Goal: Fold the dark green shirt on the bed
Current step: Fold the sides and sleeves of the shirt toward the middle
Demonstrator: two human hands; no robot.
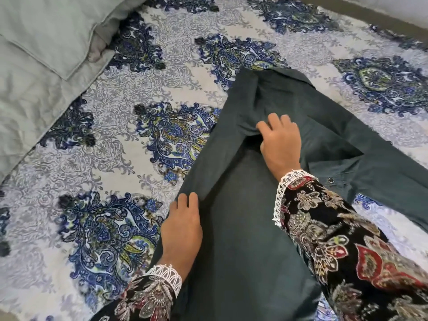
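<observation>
The dark green shirt [238, 216] lies lengthwise on the patterned bedspread [120, 126], folded narrow along its body. One sleeve with a snap button stretches out to the right. My left hand [181, 224] grips the shirt's left edge, fingertips curled over the fold. My right hand [279, 141] lies farther up, near the collar end, and its fingers pinch a bunched ridge of cloth. Both forearms wear dark floral sleeves with white lace cuffs.
Pale grey-green pillows [44, 31] and a matching sheet fill the upper left corner. The blue paisley bedspread runs out on every side of the shirt. A dark strip at the bed's far edge [370, 12] runs along the top right.
</observation>
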